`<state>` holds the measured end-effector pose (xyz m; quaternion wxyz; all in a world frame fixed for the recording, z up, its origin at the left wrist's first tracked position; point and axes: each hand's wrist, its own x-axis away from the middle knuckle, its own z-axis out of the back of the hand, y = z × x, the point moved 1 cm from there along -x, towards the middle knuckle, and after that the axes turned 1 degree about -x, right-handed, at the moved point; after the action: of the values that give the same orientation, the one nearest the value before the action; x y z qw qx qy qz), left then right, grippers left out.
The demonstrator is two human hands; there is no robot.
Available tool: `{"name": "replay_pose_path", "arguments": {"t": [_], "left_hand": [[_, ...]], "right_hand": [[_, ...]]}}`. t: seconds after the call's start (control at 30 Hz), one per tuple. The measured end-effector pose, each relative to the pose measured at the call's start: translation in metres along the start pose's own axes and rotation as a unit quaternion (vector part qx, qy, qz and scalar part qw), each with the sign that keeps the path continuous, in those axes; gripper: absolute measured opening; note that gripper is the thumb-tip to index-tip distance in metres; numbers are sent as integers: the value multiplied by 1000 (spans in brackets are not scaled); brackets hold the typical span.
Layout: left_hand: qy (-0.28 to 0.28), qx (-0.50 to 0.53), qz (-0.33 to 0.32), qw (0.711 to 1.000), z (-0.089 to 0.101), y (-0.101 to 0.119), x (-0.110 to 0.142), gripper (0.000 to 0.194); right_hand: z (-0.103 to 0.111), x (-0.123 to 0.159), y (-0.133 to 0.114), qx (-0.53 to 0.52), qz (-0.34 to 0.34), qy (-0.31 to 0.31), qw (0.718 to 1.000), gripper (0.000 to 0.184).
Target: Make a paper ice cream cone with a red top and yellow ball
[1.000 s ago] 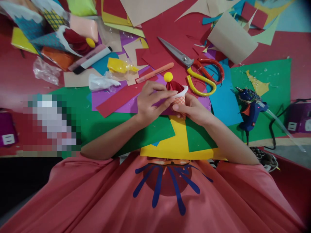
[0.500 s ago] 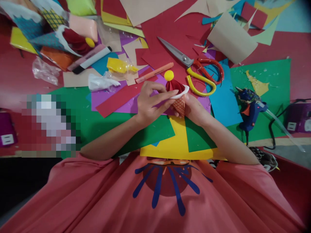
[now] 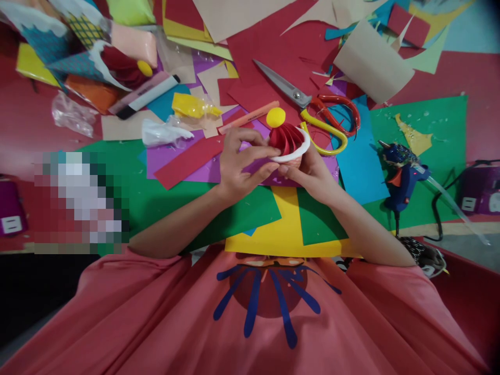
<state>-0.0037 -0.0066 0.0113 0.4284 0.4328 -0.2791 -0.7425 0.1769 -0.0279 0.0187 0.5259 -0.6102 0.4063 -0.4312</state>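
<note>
A paper ice cream cone (image 3: 289,141) is between my two hands, its top tipped toward me. It has pleated red paper on top, a yellow ball (image 3: 275,117) at the tip and a white clay-like rim (image 3: 294,154). My left hand (image 3: 242,165) pinches the rim from the left with thumb and fingers. From the right and below, my right hand (image 3: 315,174) is wrapped round the orange cone body, most of which it hides. Just beyond lie scissors (image 3: 302,99) with one red and one yellow handle, and an orange marker (image 3: 249,117).
A blue glue gun (image 3: 404,179) with a clear stick lies at right on green sheets (image 3: 449,130). More paper cones (image 3: 80,65), clay packs (image 3: 135,42) and markers (image 3: 150,94) are at upper left. Paper scraps and a beige paper roll (image 3: 373,60) lie at the back.
The cone has turned in my hands, so its red pleats and rim now face me more and its orange body is mostly covered. My right thumb has moved to the front of the rim.
</note>
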Motion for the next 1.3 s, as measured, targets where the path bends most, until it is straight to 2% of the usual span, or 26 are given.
{"name": "replay_pose_path", "arguments": {"t": [0.17, 0.23, 0.33, 0.4, 0.43, 0.57, 0.73, 0.87, 0.93, 1.07, 1.17, 1.23, 1.3], "left_hand": [[-30, -9, 21, 999, -3, -6, -1, 49], [-25, -18, 11, 999, -3, -5, -1, 46], [52, -21, -87, 995, -1, 1, -2, 29], [91, -20, -150, 984, -1, 5, -3, 30], [90, -30, -160, 982, -1, 6, -3, 31], [59, -100, -124, 985, -1, 1, -2, 28], [45, -34, -110, 992, 1, -4, -2, 24], [56, -75, -137, 986, 2, -1, -4, 21], [48, -63, -125, 989, 1, -2, -4, 21], [5, 13, -47, 999, 0, -12, 0, 34], [-44, 21, 6, 999, 0, -16, 2, 45], [-67, 16, 12, 998, -1, -14, 3, 47], [-68, -7, -11, 998, -3, -12, 4, 47]], "right_hand": [[0, 1, 6, 28, 5, 2, 1000, 67], [0, 1, 7, 28, 5, 0, 1000, 68], [-1, 1, 4, 13, 5, -6, 1000, 66], [-1, 1, 1, 8, -2, -14, 1000, 62], [-1, 1, 0, 9, -7, -20, 1000, 60], [-1, 1, -4, 25, -14, -27, 999, 55], [-3, 0, -2, 33, -2, -11, 999, 55], [-5, 0, 1, 21, -9, 11, 1000, 53], [-6, -1, 1, 4, -14, 13, 1000, 51], [-5, -1, 2, -39, -52, -6, 998, 56], [-5, 0, 2, -49, -95, -28, 994, 55], [-5, 0, 1, -48, -97, -20, 994, 53], [-5, 0, -2, -49, -84, -6, 995, 51]]}}
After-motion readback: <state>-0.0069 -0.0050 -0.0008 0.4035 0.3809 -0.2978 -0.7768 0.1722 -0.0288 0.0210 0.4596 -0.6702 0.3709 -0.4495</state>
